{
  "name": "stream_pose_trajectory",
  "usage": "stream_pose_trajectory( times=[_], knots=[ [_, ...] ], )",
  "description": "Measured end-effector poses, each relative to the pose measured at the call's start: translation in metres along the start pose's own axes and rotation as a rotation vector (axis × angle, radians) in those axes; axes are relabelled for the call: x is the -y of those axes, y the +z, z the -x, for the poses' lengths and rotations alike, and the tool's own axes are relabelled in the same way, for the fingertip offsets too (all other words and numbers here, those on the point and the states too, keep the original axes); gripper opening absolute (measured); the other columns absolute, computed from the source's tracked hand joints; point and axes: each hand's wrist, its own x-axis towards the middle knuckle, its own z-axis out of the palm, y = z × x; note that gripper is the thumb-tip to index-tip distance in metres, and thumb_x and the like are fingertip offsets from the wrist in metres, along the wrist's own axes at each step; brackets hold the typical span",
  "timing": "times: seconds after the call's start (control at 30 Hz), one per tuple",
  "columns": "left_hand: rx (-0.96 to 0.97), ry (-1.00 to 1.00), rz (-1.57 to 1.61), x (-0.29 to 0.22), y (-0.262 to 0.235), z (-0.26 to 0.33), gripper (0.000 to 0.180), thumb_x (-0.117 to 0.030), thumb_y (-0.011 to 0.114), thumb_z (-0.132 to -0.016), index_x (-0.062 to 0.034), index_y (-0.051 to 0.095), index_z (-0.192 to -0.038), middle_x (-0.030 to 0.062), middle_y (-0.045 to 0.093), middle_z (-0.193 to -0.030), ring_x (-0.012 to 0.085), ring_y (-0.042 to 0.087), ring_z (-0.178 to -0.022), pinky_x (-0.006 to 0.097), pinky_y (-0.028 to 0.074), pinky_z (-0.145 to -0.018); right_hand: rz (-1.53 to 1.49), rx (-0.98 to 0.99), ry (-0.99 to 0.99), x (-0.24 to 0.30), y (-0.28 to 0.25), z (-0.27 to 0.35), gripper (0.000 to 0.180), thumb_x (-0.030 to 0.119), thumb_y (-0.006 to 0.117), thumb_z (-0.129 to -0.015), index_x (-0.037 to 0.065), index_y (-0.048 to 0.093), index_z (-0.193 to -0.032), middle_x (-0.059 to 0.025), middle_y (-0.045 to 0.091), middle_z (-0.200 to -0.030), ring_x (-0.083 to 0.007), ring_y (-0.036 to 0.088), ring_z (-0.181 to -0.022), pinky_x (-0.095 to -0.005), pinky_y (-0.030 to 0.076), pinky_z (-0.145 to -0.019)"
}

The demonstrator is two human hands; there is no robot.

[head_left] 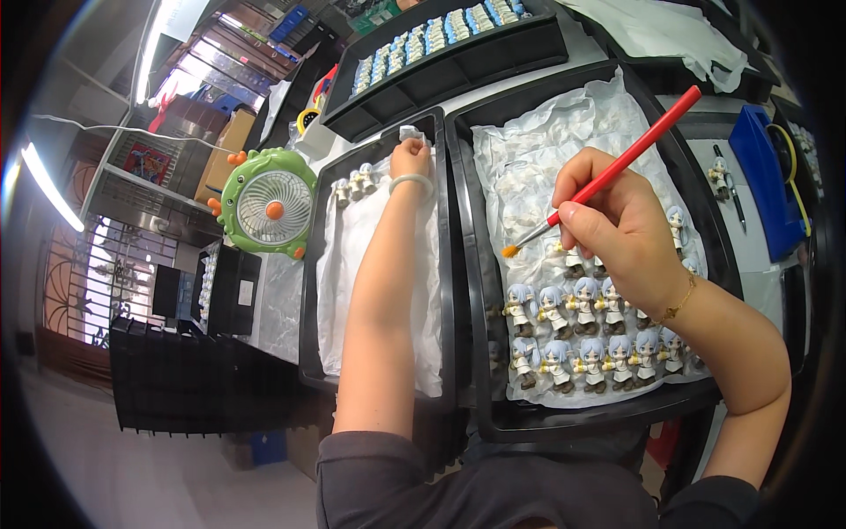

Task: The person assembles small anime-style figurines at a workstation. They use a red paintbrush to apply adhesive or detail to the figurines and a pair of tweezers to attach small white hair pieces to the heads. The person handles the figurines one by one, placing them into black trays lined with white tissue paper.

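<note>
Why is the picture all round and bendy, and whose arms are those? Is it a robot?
No robot here! A person wears a camera on their head, looking down, so you see almost what they see. Its very wide lens bends straight lines and makes the corners dark.

Those are the person's own bare hands. The right hand holds a red brush with a yellowish tip. The left hand reaches to the far end of the left tray; what its fingertips are doing is too small to tell.

Both the left tray and the right tray are black, lined with white sheets, and hold little figures with pale hair. A green fan stands to the left.
</note>
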Motion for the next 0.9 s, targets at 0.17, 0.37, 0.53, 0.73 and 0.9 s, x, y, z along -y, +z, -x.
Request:
stream_pose_trajectory(
  times=[0.17,0.37,0.53,0.73,0.9],
  knots=[
    [-0.260,0.316,-0.102,0.031,-0.031,-0.010,0.012,-0.009,0.055,-0.068,-0.0078,0.057,-0.079,0.0093,0.058,-0.080,0.0267,0.057,-0.082,0.038,0.044,-0.074,0.007,-0.013,-0.010,-0.003,-0.001,0.000,0.004,0.006,0.051,-0.079,0.004,0.048,-0.078,0.0029,0.046,-0.066,-0.0019,0.038,-0.055,-0.0189,0.031,-0.049],
    [-0.133,0.111,-0.521,0.066,-0.067,-0.004,0.028,-0.021,0.064,-0.070,-0.0152,0.057,-0.096,0.0092,0.054,-0.096,0.0291,0.054,-0.093,0.045,0.040,-0.081,0.063,0.017,0.002,-0.007,-0.001,0.001,0.004,0.007,0.051,-0.079,0.005,0.048,-0.077,0.0044,0.043,-0.063,-0.0017,0.036,-0.054,-0.0193,0.030,-0.048],
    [-0.131,0.139,-0.387,0.066,-0.061,-0.002,0.032,-0.015,0.066,-0.068,-0.0122,0.055,-0.097,0.0126,0.053,-0.096,0.0336,0.054,-0.092,0.041,0.043,-0.080,0.061,0.004,0.003,-0.008,0.001,0.000,0.005,0.007,0.051,-0.079,0.005,0.048,-0.077,0.0047,0.043,-0.063,-0.0016,0.036,-0.053,-0.0191,0.029,-0.048],
    [-0.281,0.109,-0.143,0.088,-0.051,-0.018,0.030,-0.009,0.065,-0.067,-0.0059,0.053,-0.095,0.0157,0.056,-0.092,0.0331,0.055,-0.088,0.039,0.044,-0.077,0.070,0.014,0.014,-0.009,-0.001,0.000,0.005,0.007,0.051,-0.079,0.005,0.048,-0.077,0.0045,0.043,-0.063,-0.0015,0.036,-0.053,-0.0188,0.029,-0.047],
    [-0.232,0.000,0.098,0.104,-0.058,-0.029,0.031,-0.016,0.066,-0.069,-0.0073,0.059,-0.098,0.0125,0.063,-0.089,0.0254,0.061,-0.081,0.034,0.046,-0.074,0.079,0.028,0.005,-0.013,-0.001,0.000,0.006,0.007,0.052,-0.079,0.005,0.047,-0.077,0.0044,0.044,-0.063,-0.0013,0.037,-0.053,-0.0187,0.030,-0.047]
  ],
)
